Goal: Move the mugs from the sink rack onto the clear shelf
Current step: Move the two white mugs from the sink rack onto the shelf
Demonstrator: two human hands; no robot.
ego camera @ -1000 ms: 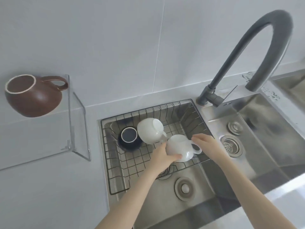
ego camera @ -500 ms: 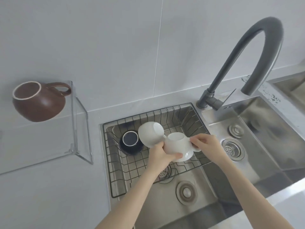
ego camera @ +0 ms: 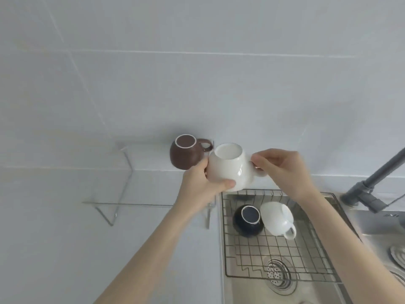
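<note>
Both hands hold a white mug [ego camera: 230, 166] upside down in the air, at the right end of the clear shelf [ego camera: 142, 183]. My left hand [ego camera: 201, 185] wraps its body from the left. My right hand [ego camera: 282, 165] pinches its handle on the right. A brown mug [ego camera: 184, 154] stands upside down on the shelf, just left of and behind the held mug. In the wire sink rack [ego camera: 274, 255] a dark blue mug [ego camera: 247, 220] sits upside down, and a second white mug [ego camera: 277, 218] lies on its side against it.
The steel sink [ego camera: 252, 290] with its drain strainer [ego camera: 277, 274] lies under the rack. A grey faucet [ego camera: 372, 185] rises at the right edge. Tiled wall fills the back, and white counter stretches under and left of the shelf.
Both hands lifted the white mug out of the rack and carried it up and left to the shelf's right end. My view swung left, so the sink now sits at the lower right.
</note>
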